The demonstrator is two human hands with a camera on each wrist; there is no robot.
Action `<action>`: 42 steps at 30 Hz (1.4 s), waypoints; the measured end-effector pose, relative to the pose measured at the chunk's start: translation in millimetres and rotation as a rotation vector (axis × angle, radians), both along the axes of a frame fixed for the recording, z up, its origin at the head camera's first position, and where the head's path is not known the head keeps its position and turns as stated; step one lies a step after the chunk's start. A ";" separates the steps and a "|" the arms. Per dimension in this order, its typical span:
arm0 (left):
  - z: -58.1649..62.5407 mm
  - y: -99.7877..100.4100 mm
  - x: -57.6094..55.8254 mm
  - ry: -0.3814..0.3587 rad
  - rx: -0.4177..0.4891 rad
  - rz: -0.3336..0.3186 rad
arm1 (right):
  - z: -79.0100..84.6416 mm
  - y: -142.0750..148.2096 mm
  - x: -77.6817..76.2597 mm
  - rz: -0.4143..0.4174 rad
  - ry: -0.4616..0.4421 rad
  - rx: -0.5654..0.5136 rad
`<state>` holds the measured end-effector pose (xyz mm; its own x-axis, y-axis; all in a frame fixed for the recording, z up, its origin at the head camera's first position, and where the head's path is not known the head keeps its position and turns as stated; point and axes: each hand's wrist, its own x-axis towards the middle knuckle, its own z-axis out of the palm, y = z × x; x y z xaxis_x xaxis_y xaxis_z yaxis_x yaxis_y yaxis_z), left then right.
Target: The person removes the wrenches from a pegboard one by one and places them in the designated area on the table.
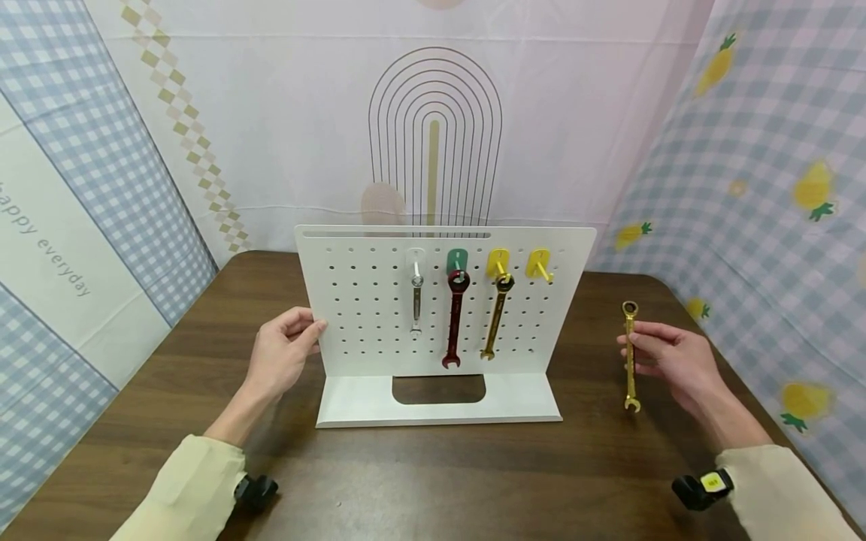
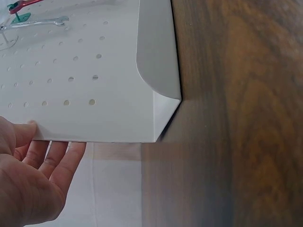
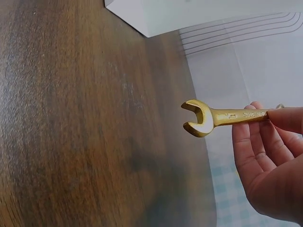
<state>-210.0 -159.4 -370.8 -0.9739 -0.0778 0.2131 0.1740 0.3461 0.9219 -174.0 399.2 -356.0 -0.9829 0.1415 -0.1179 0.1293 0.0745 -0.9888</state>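
Observation:
My right hand [image 1: 679,361] pinches a gold combination wrench [image 1: 631,361] between thumb and fingers, right of the pegboard. It hangs upright in the head view, ring end up; its open jaw end shows large in the right wrist view. With thumb in front and fingers behind, my left hand [image 1: 280,353] grips the left edge of the white pegboard [image 1: 365,300]. On the board's hooks hang a small silver wrench [image 1: 416,300], a dark red wrench [image 1: 455,319] and another gold wrench [image 1: 497,315]. The rightmost yellow hook [image 1: 540,264] carries nothing.
The pegboard's base [image 1: 352,398], with a cut-out, stands on a dark wooden table [image 1: 433,473]. A patterned white cloth [image 1: 284,113] hangs behind, and checkered cloths [image 1: 764,225] flank both sides. Each wrist wears a black camera strap.

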 end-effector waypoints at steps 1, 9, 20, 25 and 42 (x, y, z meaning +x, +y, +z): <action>0.0 -0.1 0.0 0.000 -0.001 0.000 | -0.6 0.5 -0.2 -0.002 0.000 0.001; -0.1 0.1 0.2 -0.002 0.010 -0.004 | -6.5 6.2 -0.5 -0.010 0.007 0.010; -0.8 0.0 -0.3 -0.001 0.014 0.001 | -8.8 11.7 1.7 -0.014 0.010 0.045; -1.0 -0.1 -0.2 -0.002 0.013 0.001 | -10.2 12.6 1.3 -0.016 0.013 0.054; -1.0 0.3 0.0 -0.003 0.006 0.006 | -15.6 19.5 2.0 -0.031 -0.008 0.081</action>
<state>-209.9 -159.1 -371.8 -0.9740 -0.0852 0.2101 0.1696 0.3414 0.9245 -172.0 418.7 -371.6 -0.9770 0.1809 -0.1128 0.1408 0.1501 -0.9786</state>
